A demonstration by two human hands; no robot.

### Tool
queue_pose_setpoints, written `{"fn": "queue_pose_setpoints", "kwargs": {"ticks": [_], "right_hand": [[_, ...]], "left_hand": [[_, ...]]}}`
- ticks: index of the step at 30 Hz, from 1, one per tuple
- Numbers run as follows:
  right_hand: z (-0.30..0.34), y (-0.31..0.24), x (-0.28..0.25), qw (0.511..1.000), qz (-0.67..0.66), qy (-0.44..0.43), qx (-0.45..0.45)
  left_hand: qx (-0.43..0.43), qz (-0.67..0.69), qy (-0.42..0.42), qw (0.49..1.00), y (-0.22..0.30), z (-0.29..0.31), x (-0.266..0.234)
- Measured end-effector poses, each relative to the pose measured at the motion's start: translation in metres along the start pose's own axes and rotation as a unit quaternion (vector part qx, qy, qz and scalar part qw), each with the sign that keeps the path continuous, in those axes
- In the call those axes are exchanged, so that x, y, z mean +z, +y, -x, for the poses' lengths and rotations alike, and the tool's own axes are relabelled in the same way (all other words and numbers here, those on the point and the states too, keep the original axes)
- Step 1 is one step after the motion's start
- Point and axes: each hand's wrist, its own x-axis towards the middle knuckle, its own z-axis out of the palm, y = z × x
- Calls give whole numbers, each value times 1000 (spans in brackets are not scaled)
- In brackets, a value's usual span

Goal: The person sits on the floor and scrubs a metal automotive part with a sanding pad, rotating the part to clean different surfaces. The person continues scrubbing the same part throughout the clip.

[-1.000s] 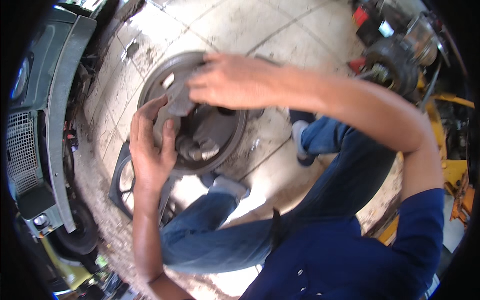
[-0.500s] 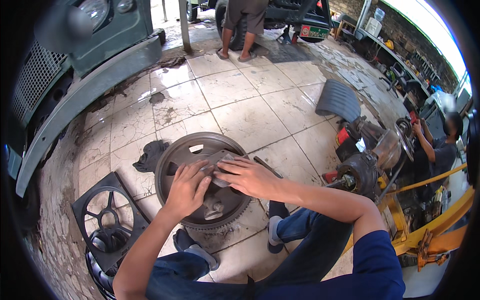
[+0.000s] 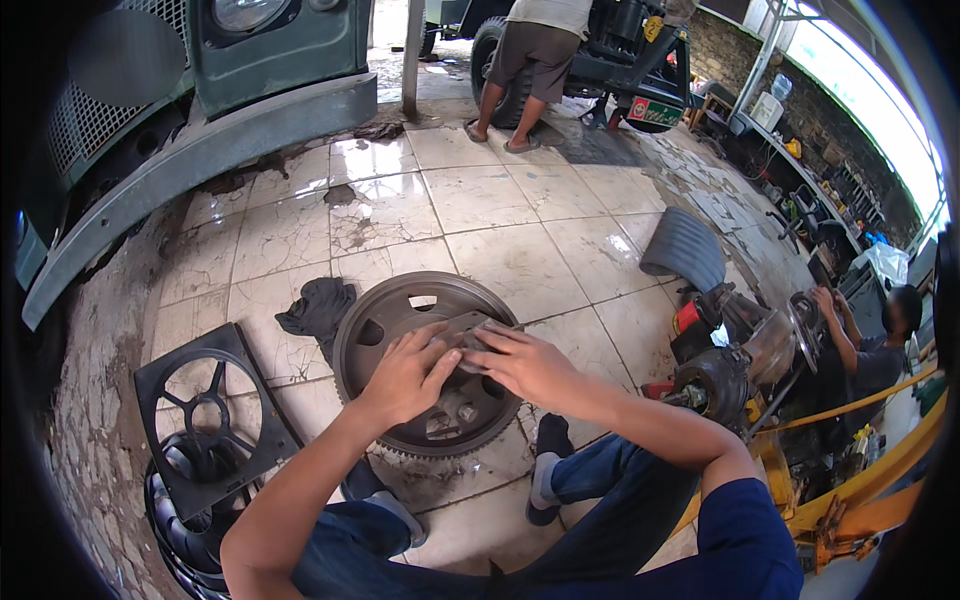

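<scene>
Toothed flywheel (image 3: 398,318) flat on tiled floor, near centre. Right hand (image 3: 530,365) grip closed over dark grey piece (image 3: 480,342) on it; left hand (image 3: 405,375) over flywheel, fingers extended, can't tell if pinching. Black cloth (image 3: 318,305) just left.

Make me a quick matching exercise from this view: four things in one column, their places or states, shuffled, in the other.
Things
1. toothed flywheel
2. black cloth
3. square fan shroud
4. ridged curved sheet

Places or states
A. arched, beyond and to the right of the flywheel
B. beneath the left hand and the right hand
C. crumpled, by the flywheel's far-left edge
D. spoked, in the picture's lower left

Pairs: 1-B, 2-C, 3-D, 4-A
</scene>
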Motion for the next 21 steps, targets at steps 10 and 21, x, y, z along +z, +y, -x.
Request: {"fn": "queue_pose_setpoints", "kwargs": {"ticks": [10,21], "right_hand": [[-2,-18,-7,999,24,-11,-46],[-4,-27,-6,993,-102,-18,-60]], "left_hand": [[-63,43,-2,997,-1,0,-4],[-12,-20,-8,1000,-9,9,-3]]}}
